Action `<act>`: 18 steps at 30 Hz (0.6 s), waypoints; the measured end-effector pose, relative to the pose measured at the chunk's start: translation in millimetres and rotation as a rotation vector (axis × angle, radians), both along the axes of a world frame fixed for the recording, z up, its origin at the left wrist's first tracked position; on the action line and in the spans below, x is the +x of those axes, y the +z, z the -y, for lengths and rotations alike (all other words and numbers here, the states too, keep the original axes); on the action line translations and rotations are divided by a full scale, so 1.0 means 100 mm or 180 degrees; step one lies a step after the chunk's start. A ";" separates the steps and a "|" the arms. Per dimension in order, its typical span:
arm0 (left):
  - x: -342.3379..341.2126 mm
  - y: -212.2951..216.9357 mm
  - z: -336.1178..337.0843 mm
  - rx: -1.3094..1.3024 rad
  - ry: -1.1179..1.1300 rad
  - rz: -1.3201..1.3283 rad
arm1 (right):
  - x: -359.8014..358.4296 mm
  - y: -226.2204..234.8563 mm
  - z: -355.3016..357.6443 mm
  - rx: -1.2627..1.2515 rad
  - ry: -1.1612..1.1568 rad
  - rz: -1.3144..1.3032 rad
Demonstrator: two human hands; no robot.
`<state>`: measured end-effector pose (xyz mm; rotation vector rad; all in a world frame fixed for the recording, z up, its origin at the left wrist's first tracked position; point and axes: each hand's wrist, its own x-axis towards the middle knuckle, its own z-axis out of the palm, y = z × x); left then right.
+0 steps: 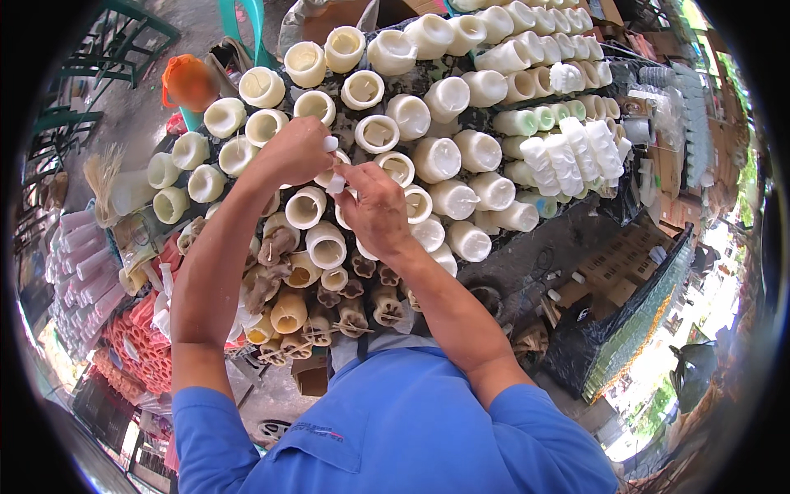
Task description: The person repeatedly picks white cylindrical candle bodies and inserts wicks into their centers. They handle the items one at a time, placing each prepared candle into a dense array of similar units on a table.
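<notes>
My left hand [304, 152] is closed above the middle of a table packed with cream-coloured, cup-like moulds [306, 207]. A small white piece [330, 144] sticks out at its fingers. Close against it, my right hand [378, 204] is also closed, its fingers pinching at a second small white piece [336, 184] between the hands. Whether the two bits are one thing is hidden by the fingers. Some moulds around them are hollow, such as an open-topped one [326, 245] just below; others look filled with pale wax [436, 159] and have thin sticks across the top.
Brown flower-shaped moulds [387, 306] stand nearest my body. White ridged pieces [580, 156] lie at the right of the table. Pink tubes [78, 247] and coral-coloured pieces [136, 354] are piled at left. An orange object [191, 82] and green chair [247, 25] stand behind; a dark-sided tray [629, 317] is at right.
</notes>
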<state>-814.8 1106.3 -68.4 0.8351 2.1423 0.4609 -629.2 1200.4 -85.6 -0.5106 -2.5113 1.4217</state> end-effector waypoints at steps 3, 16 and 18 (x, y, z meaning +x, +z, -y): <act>-0.06 -0.03 -0.06 -0.0162 0.0013 0.0152 | -0.05 -0.06 0.03 -0.0060 -0.0066 0.0034; -0.10 -0.03 -0.09 -0.0391 0.0169 0.0142 | -0.08 -0.07 0.01 -0.0324 0.0004 0.0417; -0.10 -0.04 -0.08 -0.0358 0.0167 0.0106 | -0.06 -0.04 -0.02 -0.1290 -0.0238 0.0744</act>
